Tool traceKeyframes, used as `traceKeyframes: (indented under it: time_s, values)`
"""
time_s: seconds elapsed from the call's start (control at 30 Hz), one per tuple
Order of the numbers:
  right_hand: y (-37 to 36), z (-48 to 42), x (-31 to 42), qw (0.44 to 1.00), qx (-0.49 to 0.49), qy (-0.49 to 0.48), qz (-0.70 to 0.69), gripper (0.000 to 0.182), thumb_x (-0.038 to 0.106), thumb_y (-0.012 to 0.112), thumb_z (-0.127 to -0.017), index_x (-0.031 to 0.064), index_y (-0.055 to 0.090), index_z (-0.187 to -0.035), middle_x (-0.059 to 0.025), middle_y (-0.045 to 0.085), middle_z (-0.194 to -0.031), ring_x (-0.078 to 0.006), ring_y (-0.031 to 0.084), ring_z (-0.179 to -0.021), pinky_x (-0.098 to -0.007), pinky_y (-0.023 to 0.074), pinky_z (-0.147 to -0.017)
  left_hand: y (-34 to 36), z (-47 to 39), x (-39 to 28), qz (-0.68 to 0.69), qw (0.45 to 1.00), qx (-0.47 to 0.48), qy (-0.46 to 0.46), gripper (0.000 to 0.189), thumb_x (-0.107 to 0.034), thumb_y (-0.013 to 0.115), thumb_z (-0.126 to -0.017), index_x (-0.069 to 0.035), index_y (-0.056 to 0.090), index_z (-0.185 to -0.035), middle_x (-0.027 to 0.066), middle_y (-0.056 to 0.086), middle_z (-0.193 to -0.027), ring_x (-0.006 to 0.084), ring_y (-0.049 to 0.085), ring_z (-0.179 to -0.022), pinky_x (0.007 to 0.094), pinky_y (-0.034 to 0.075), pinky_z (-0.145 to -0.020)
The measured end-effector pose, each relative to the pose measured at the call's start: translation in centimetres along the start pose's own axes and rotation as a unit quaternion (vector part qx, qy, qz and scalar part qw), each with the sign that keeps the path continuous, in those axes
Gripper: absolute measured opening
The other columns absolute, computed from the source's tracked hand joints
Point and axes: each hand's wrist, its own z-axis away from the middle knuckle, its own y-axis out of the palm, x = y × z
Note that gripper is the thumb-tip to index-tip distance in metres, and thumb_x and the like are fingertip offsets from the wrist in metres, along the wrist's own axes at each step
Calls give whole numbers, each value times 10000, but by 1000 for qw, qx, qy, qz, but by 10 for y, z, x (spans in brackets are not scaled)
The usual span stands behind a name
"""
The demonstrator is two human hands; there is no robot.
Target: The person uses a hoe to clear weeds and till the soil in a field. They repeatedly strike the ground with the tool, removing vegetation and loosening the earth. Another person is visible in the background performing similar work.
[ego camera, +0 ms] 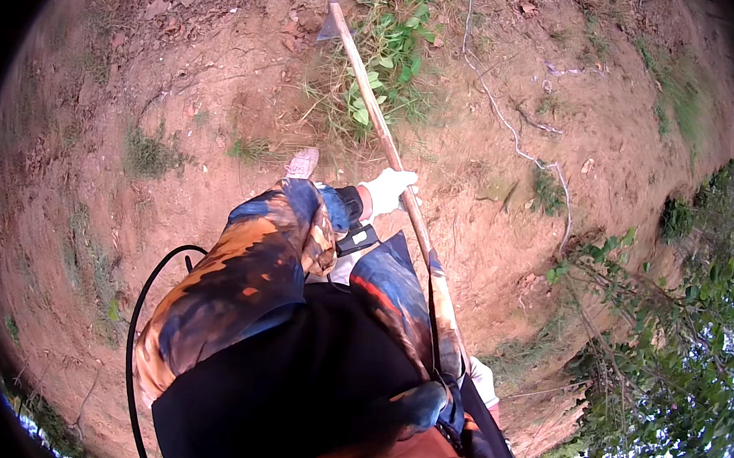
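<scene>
A hoe with a long wooden handle (374, 109) slants across the view, its metal blade (328, 28) at the upper end, beside green leafy weeds (402, 40). My left hand (389, 193), in a white glove, grips the handle around its middle. Further down, near the rear end of the handle, is my right hand (483, 381), also white-gloved; it is closed at the handle, though clothing partly hides its fingers. The blade is close to the weeds and grass; whether it touches the soil cannot be told.
Reddish bare soil (232, 110) with grass tufts and dry leaves surrounds me. A pink shoe (302, 163) shows below the weeds. A thin, crooked branch (506, 124) lies to the right. Leafy shrubs (681, 339) stand at the lower right. A black cable (133, 332) loops beside my left sleeve.
</scene>
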Motion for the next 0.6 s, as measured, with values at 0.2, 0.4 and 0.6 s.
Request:
traceKeyframes:
  time_s: [0.2,0.4,0.6]
  values:
    - [32,-4,31,996,-86,8,26,177,120,681,-735,35,527,-717,38,495,-611,-33,407,-589,-223,395,-507,56,-12,-30,20,996,80,19,141,-114,579,-791,-50,458,-826,83,492,-701,306,562,-671,509,509,-650]
    - [57,-43,68,946,-189,-71,252,294,231,688,-720,32,472,-699,-153,509,-557,-259,482,-480,-339,420,-490,92,-50,-41,38,993,107,30,131,-174,556,-817,-82,479,-765,46,495,-670,251,532,-618,469,491,-613]
    - [44,-48,118,974,-83,-45,205,279,229,675,-742,21,491,-714,-73,512,-537,-153,491,-449,-302,409,-434,70,-67,-29,35,999,18,-10,92,-137,508,-836,-57,464,-820,97,493,-652,303,541,-641,493,486,-630]
